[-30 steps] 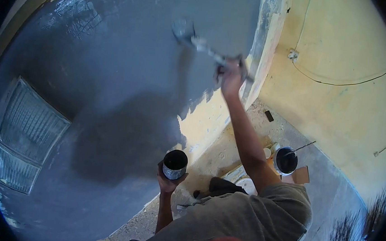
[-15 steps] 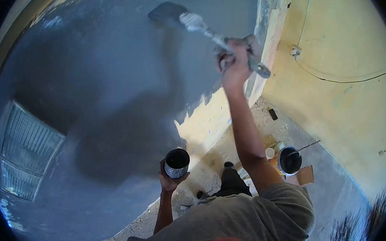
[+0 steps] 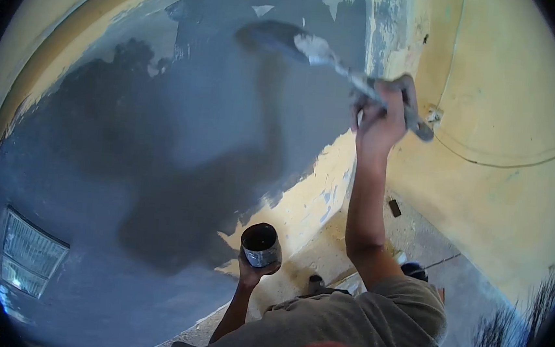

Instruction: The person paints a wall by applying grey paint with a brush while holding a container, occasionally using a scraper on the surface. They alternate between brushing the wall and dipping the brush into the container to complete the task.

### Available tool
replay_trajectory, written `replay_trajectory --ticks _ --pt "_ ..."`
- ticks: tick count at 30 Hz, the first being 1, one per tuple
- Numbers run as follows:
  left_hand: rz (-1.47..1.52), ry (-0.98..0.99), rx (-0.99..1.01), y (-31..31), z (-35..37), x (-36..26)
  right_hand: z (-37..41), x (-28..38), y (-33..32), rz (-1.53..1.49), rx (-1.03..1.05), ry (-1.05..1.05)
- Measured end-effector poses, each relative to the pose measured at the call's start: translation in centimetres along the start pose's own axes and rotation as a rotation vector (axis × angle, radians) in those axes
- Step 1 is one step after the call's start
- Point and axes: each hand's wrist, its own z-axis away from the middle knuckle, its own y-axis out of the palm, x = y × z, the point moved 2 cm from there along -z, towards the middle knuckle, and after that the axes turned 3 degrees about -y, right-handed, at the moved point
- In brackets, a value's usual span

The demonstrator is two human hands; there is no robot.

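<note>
In my raised right hand (image 3: 386, 120) is the long handle of a wide paintbrush (image 3: 314, 49), with my fingers closed round it. Its dark bristles reach up and left against the grey-coated wall (image 3: 218, 103); motion blurs the tip a little. Lower down, my left hand (image 3: 254, 276) grips a small paint can (image 3: 262, 254) from below and the side. The can is open at the top, dark inside, and smeared with grey on its outside. Ragged pale yellow patches (image 3: 315, 189) show where the grey coat stops near the corner.
A ribbed glass window (image 3: 33, 252) is set in the wall at lower left. On the yellow wall to the right is a socket (image 3: 435, 114) with a cable. A dark bucket (image 3: 415, 270) stands partly hidden behind my right arm. A small dark block (image 3: 395, 207) lies on the floor.
My view has tilted upward, showing more of the wall's top. My right hand and the brush have shifted right and slightly down in view. The can stays in my left hand.
</note>
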Motion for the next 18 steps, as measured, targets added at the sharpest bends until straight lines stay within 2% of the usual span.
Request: replay_trajectory --ticks 4,7,8,9,11,12,16,17,18 --pt "0.081 0.013 -0.121 4.5 -2.9 -0.1 -3.8 -4.1 1.6 -0.016 -0.007 -0.03" --pt "0.085 0.027 -0.118 5.8 -4.1 -0.3 -1.2 -7.3 -1.5 0.208 0.084 0.019" --pt "0.122 0.002 -0.101 6.2 -4.2 -0.2 0.0 -7.9 -3.0 0.15 0.075 0.124" --pt "0.035 -0.004 -0.095 6.2 -4.4 -0.3 1.0 -8.3 -4.5 0.094 0.068 0.233" --pt "0.072 -0.012 -0.091 6.4 -4.9 -0.1 1.2 -8.1 -6.5 0.032 -0.05 0.323" --pt "0.107 -0.03 -0.076 6.3 -4.9 -0.1 0.5 -6.7 -6.9 -0.009 -0.024 0.331" --pt "-0.023 -0.002 -0.101 6.2 -4.8 -0.8 -4.1 -1.5 -3.4 -0.006 -0.024 0.125" --pt "-0.019 -0.033 -0.13 6.1 -4.8 -0.6 -5.0 -1.4 -2.6 0.035 -0.028 0.035" --pt "-0.017 -0.064 -0.16 5.9 -4.7 -0.2 -5.6 -2.3 -2.0 0.033 -0.028 0.037"
